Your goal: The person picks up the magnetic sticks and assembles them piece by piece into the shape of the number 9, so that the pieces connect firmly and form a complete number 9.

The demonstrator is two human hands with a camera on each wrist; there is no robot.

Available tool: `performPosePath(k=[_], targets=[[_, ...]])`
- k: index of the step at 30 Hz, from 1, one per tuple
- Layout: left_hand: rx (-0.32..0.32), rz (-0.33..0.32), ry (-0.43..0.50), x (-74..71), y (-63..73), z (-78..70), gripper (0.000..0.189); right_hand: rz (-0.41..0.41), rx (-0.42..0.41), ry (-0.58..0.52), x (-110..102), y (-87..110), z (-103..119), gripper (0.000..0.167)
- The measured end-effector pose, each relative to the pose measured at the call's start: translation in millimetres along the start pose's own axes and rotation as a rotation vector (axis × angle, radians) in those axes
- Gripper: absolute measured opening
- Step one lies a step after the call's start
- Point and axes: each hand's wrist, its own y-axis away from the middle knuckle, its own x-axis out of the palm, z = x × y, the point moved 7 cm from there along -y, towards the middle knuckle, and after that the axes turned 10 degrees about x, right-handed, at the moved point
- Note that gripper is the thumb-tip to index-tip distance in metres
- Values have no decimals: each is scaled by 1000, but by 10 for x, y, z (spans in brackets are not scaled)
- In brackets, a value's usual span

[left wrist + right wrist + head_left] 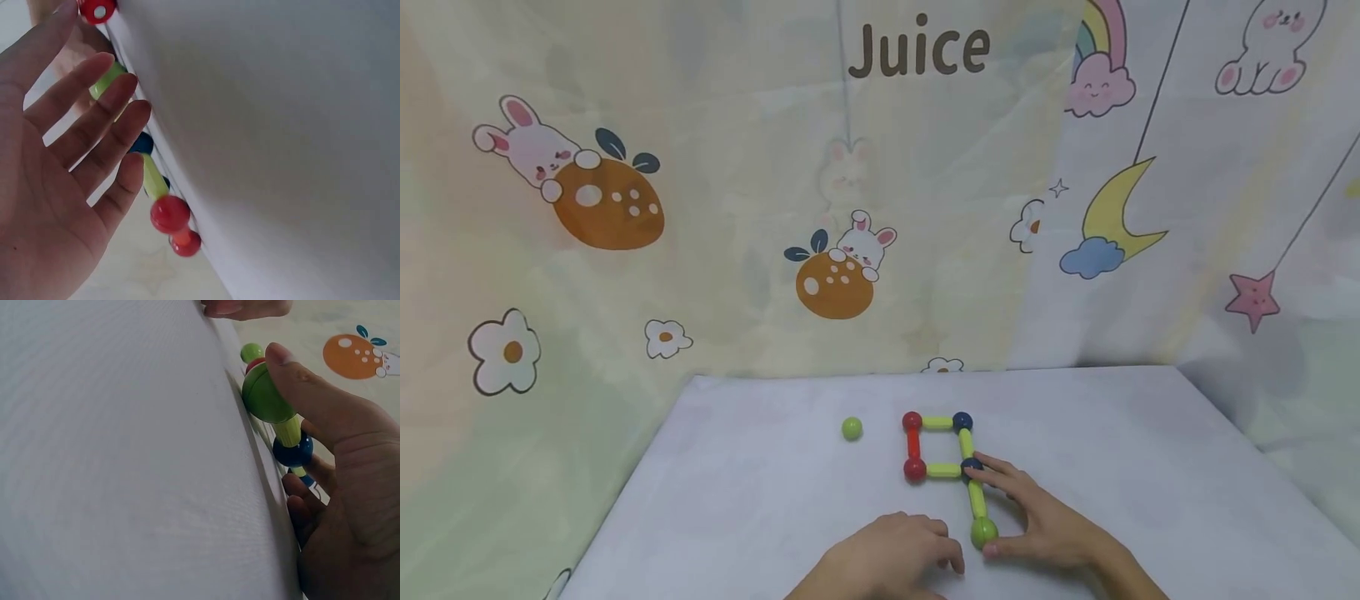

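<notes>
A flat frame of magnetic rods and balls lies on the white table. Its square has a red rod (913, 444), yellow-green rods, red balls (914, 470) and dark blue balls (962, 422). From the near right corner another rod (977, 500) runs toward me to a green ball (983, 532). My right hand (1048, 521) spans this rod, thumb against the green ball, a fingertip at the blue corner ball (294, 450). Left of it is my left hand (887, 550), fingers loosely bent. A red piece with a silvery spot (97, 10) sits at its thumb tip; whether it is pinched is unclear.
A loose green ball (852, 428) lies left of the frame, toward the back of the table (737, 467). Behind the table's far edge hangs a printed cloth (737, 167) with rabbits, oranges and a moon.
</notes>
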Motion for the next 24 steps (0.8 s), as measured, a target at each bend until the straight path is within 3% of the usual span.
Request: performPosePath(k=[5,10,13,18,24], targets=[[12,39,-19,45,-87,-75,32,0,3,-2,-10,-11,-5,86],[107,61,-65,91,-154,-191,24,3,6,-1,-39,9,-10,86],[130,68,-58,104,-161,-217,22,5,11,-4,-51,30,-19,87],[66,72,-5,103,-116,-146,23,20,21,-30,-40,26,-30,85],[23,23,42,61,-49,-81,19,31,22,-38,-23,11,-36,83]])
